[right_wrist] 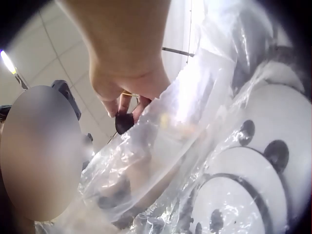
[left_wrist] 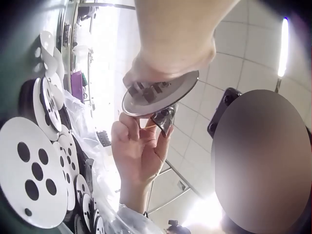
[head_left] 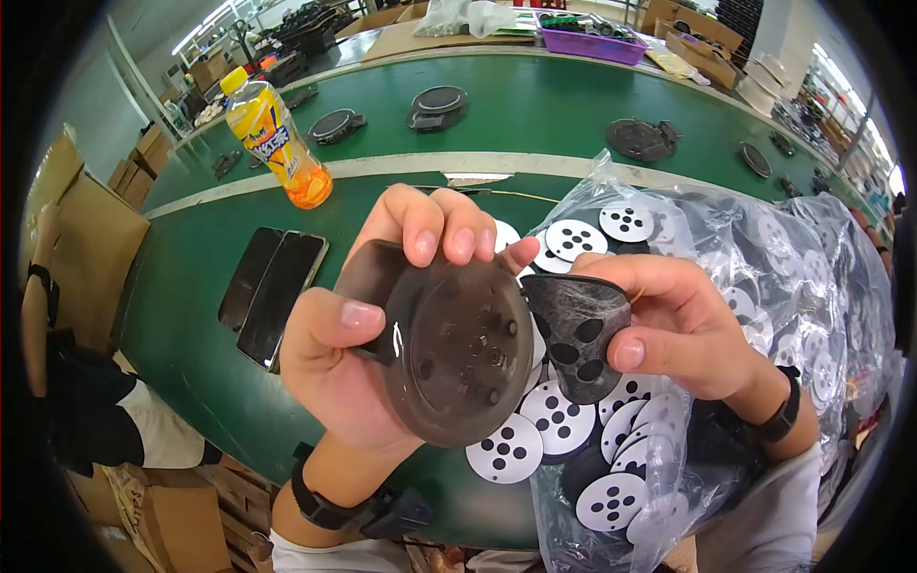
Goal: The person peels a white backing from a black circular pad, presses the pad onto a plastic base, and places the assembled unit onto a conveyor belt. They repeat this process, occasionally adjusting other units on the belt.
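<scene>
My left hand [head_left: 382, 315] grips a dark round plastic part [head_left: 458, 358] with a flat handle-like tab, thumb on the tab and fingers curled over its top edge. From below, the left wrist view shows the same round part [left_wrist: 158, 92] with small clips on its underside. My right hand [head_left: 683, 320] pinches a thin dark disc with holes [head_left: 578, 329] right beside it, the two edges touching. The right wrist view catches only a dark edge of that disc [right_wrist: 124, 122] under my fingers.
A clear plastic bag [head_left: 764, 267] full of white discs with black holes [head_left: 506, 449] lies on the green table [head_left: 191, 315] at my right. Two dark phones [head_left: 272, 291] lie left. An orange drink bottle [head_left: 277, 138] stands behind. Dark assembled parts [head_left: 640, 138] sit on the far belt.
</scene>
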A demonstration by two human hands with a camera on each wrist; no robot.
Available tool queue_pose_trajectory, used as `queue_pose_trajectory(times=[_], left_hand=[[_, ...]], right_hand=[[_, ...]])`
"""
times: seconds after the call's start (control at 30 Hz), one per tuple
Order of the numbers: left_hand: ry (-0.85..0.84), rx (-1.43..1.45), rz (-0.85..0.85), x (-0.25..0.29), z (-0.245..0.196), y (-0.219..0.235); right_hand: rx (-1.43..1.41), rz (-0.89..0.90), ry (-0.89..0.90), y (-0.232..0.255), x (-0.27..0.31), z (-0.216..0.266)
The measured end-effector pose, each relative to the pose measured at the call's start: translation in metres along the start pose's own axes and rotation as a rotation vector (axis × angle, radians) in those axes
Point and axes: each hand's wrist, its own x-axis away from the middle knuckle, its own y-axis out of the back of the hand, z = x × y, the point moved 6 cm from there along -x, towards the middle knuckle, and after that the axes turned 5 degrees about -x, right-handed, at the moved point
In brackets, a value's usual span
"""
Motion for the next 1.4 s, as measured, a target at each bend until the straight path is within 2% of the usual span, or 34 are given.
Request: queue_pose_trajectory(times=[0.07,0.13,0.23,0.37,0.47,0.73,0.97,1.07,1.13,1.27,1.3,1.4], left_hand=[[0.0,0.024,-0.019,0.001,0.001,-0.001],[0.004,0.046,-0.03,0.001,0.001,-0.001],[-0.189,-0.286,-0.007,0.002,-0.014,-0.005],[-0.275,-0.497,0.071,0.008,-0.02,-0.013],[-0.317,-0.564,0.128,0.008,-0.02,-0.016],[-0.295,-0.547,0.045,0.011,-0.014,-0.015],[-0.276,-0.479,-0.029,0.012,-0.011,-0.014],[-0.253,-0.439,-0.056,0.013,-0.011,-0.016],[-0.28,-0.396,-0.033,0.012,-0.009,-0.016],[-0.373,-0.357,0.096,0.012,-0.011,-0.023],[-0.47,-0.333,0.049,0.013,-0.014,-0.024],[-0.547,-0.348,0.006,0.018,-0.018,-0.034]], right_hand=[[-0.003,0.039,-0.06,-0.003,0.0,-0.005],[-0.015,-0.049,-0.052,-0.005,0.001,-0.006],[-0.046,-0.105,-0.128,-0.005,0.003,-0.013],[-0.019,-0.126,-0.104,-0.007,0.003,-0.015],[0.126,-0.126,-0.167,-0.007,0.002,-0.014],[0.216,-0.118,-0.053,-0.007,0.003,-0.017],[0.327,-0.116,-0.114,-0.008,0.004,-0.013],[0.364,-0.116,-0.043,-0.009,0.003,-0.009],[0.868,-0.007,0.115,-0.018,0.001,0.007],[1.039,-0.054,0.15,-0.032,0.007,0.02],[1.075,-0.042,0.157,-0.037,0.008,0.023],[1.15,-0.012,0.265,-0.044,0.012,0.03]])
